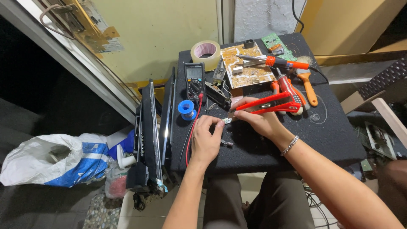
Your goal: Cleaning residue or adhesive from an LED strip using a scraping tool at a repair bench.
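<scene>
- Fingers (217, 125) of the left hand (205, 140) are curled nearly closed, thumb and forefinger pinched on one end of a tiny pale part (227, 121), probably to hold it steady over the table.
- Right hand (258, 121) meets it from three o'clock, its fingers folded around the handles of red pliers (271, 104); whether the plier tips bite the small part cannot be told, since that spot is too small to read.
- That part sits between the two hands, just above the black table (330, 135), near the table's centre.
- A silver bracelet (290, 145) hangs on the right wrist.
- At eleven o'clock from the hands stands a dark meter (195, 80), screen facing the person so it can be read; its red lead (193, 127) runs down past the left hand.
- Just beside the meter's lower end lies a blue spool (186, 109), within easy reach.
- At twelve o'clock a tan circuit board (247, 65) lies flat, with a soldering iron (275, 61) resting across it, tip kept off the cloth.
- A tape roll (205, 53) lies at the far edge, left of the board.
- At two o'clock a red screwdriver (292, 93) and an orange-handled brush (307, 85) lie side by side.
- Flat dark panels (149, 131) lean upright against the table's nine o'clock side; beyond them a white and blue plastic bag (51, 159) slumps on the floor.
</scene>
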